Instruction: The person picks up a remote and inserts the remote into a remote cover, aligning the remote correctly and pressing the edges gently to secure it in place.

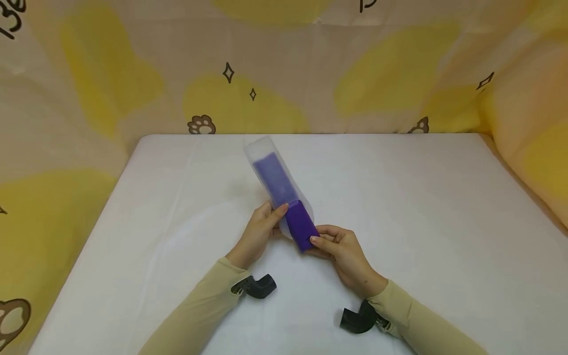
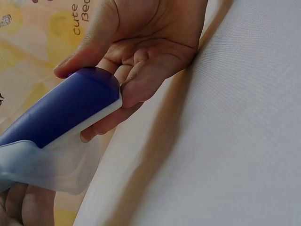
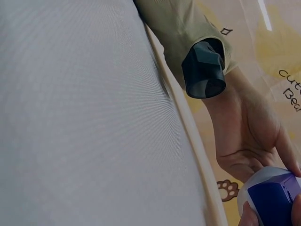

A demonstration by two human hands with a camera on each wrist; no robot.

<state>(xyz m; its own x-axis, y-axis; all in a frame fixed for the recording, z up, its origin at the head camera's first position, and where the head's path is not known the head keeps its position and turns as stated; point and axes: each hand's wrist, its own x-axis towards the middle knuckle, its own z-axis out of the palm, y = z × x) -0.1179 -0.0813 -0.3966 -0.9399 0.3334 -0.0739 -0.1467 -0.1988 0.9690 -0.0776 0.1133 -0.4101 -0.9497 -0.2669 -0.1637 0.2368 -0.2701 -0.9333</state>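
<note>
A long purple case (image 1: 302, 227) with a translucent plastic cover (image 1: 261, 147) slants above the white table. Its far part shows pale through the cover, while the near end is bare and deeper purple. My left hand (image 1: 255, 232) pinches it about midway, thumb on top at the cover's side and fingers underneath. At the bare near end my right hand (image 1: 350, 256) grips it between thumb and fingers. In the left wrist view the right hand (image 2: 146, 42) holds the case's end (image 2: 66, 108), whose underside edge is white. The fingers below the case are partly hidden.
A white table (image 1: 421, 197) spreads under both hands. Behind and beside it hangs a cream and yellow printed cloth (image 1: 275, 44). Black curved mounts (image 1: 262, 287) stick out from both sleeve cuffs.
</note>
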